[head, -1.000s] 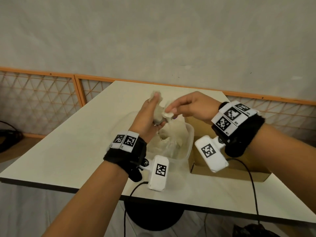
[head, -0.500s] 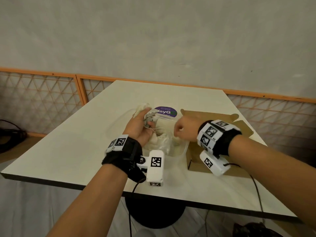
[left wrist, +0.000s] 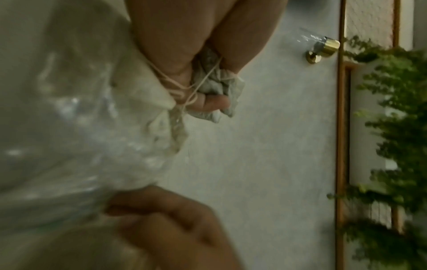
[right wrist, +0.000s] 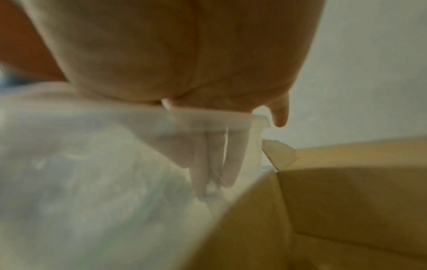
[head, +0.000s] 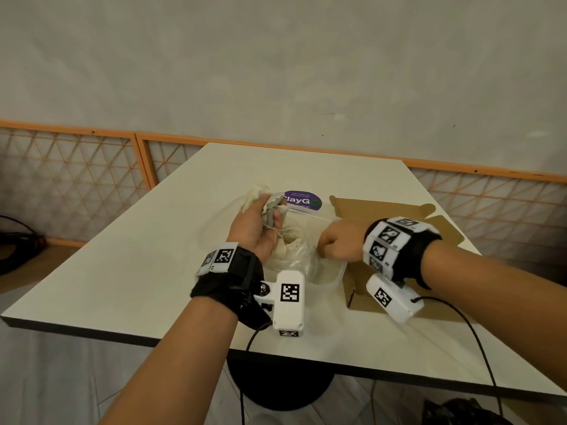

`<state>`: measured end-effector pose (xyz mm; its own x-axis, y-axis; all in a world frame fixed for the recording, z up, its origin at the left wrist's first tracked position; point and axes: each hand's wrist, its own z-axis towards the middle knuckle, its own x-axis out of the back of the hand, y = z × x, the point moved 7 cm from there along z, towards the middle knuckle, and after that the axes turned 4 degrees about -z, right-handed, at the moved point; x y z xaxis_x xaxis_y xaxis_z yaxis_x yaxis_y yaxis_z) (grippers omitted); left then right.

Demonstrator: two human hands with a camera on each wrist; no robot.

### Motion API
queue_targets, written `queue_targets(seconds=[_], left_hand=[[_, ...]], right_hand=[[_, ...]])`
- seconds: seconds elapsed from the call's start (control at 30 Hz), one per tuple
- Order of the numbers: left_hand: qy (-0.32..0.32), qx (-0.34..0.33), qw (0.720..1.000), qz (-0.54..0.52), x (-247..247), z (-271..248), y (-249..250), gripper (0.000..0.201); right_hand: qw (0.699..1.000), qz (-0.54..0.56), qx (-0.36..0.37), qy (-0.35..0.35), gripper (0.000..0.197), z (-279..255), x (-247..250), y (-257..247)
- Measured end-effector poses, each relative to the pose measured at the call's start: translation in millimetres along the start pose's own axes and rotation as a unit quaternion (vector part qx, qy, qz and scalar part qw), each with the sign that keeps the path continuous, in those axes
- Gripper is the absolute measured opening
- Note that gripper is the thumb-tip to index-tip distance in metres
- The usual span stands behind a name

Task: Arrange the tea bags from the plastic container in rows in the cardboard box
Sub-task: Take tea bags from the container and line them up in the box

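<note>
Above the clear plastic container (head: 339,273), my left hand (head: 273,211) grips a bunch of pale tea bags (head: 271,207) with loose strings hanging. The left wrist view shows those grey bags (left wrist: 215,85) crumpled under the curled fingers (left wrist: 210,104). My right hand (head: 325,246) dips into the container's right side. Through the container wall (right wrist: 115,146) its fingers (right wrist: 215,164) point down, tips together on something pale, seemingly a tea bag. The open cardboard box (head: 383,210) sits just right of the container; its inside is mostly hidden by my right wrist.
A purple round sticker (head: 302,200) lies behind the container on the white table (head: 122,271). A clear lid outline (head: 214,231) shows left of the container. Wrist cables hang over the near table edge. An orange lattice rail (head: 76,179) runs behind.
Both hands have come down from mid-air. The right hand left the bundle held by the left hand and went into the container. The left hand lowered with its tea bags.
</note>
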<state>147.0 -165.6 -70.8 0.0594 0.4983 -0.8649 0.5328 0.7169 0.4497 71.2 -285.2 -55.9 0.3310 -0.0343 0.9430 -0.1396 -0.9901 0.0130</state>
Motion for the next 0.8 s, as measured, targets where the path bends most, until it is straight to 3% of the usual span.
queue_targets(seconds=[0.07, 0.17, 0.23, 0.33, 0.43, 0.47, 0.57, 0.6, 0.67, 0.8], left_hand=[[-0.004, -0.047, 0.997, 0.067, -1, -1, 4, 0.008], [-0.036, -0.086, 0.981, 0.168, -10, -4, 3, 0.007], [-0.099, -0.072, 0.972, 0.2, -23, -8, -3, 0.016], [-0.173, -0.027, 0.959, 0.223, -37, -16, -14, 0.032], [-0.135, -0.014, 0.974, 0.184, -33, -11, -5, 0.014], [-0.123, -0.01, 0.979, 0.165, -33, -10, 0, 0.008], [-0.114, 0.008, 0.989, 0.098, -42, -9, 12, 0.007], [-0.115, 0.015, 0.991, 0.073, -46, -11, 15, 0.007], [-0.118, 0.017, 0.992, 0.032, -53, -12, 23, 0.006], [-0.126, 0.001, 0.992, -0.01, -55, -14, 42, 0.012]], right_hand=[[0.98, 0.174, 0.015, 0.092, 0.028, -10, 23, 8], [0.895, 0.391, 0.038, 0.214, 0.026, -33, 59, 11], [0.872, 0.431, 0.071, 0.223, 0.027, -40, 72, -4], [0.875, 0.429, 0.099, 0.198, 0.028, -35, 77, -25], [0.791, 0.552, 0.059, 0.256, 0.037, -30, 81, -14], [0.782, 0.563, 0.036, 0.265, 0.045, -27, 77, -11], [0.809, 0.564, 0.037, 0.159, 0.079, -11, 50, -30], [0.812, 0.568, 0.048, 0.128, 0.082, -6, 42, -37], [0.822, 0.555, 0.069, 0.111, 0.067, 0, 38, -43], [0.905, 0.404, 0.077, 0.112, 0.014, -3, 43, -33]])
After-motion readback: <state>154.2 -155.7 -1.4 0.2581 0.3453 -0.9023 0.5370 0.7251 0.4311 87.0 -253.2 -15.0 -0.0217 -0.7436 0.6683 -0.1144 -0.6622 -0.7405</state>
